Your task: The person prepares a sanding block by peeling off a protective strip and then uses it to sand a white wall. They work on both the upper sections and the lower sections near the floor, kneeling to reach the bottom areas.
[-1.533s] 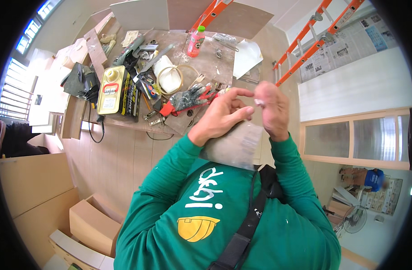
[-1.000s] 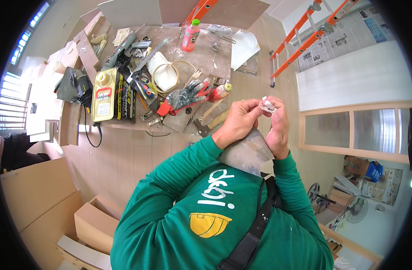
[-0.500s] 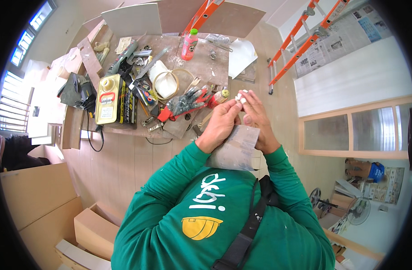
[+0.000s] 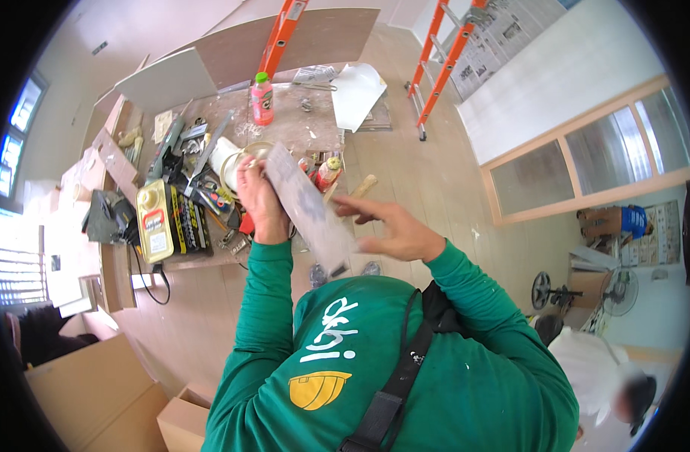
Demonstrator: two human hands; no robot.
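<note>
My left hand [image 4: 260,197] is closed on the edge of a stiff grey-brown rectangular sheet [image 4: 311,207] with dark smudges, tilted in front of me above the table's near edge. A small white bit shows at its fingertips. My right hand [image 4: 394,227], palm inward and fingers apart, is just right of the sheet's lower end and seems to hold nothing. Behind the sheet stand a red bottle with a yellowish top [image 4: 328,173] and a round tub [image 4: 232,167]. The sheet hides part of the tabletop, including most of a red glove [image 4: 247,224].
Tools crowd the worktable [image 4: 315,128] on the left, beside a black-and-yellow metal can [image 4: 172,222]. A pink drink bottle [image 4: 262,102] stands farther back. An orange ladder [image 4: 443,68] rises beyond. One person [image 4: 597,369] is at lower right, another [image 4: 623,222] farther off.
My hands have separated: the left moved left, lifting and turning the sheet, while the right dropped away with its fingers spread. My view has shifted, and a person in white has appeared at lower right.
</note>
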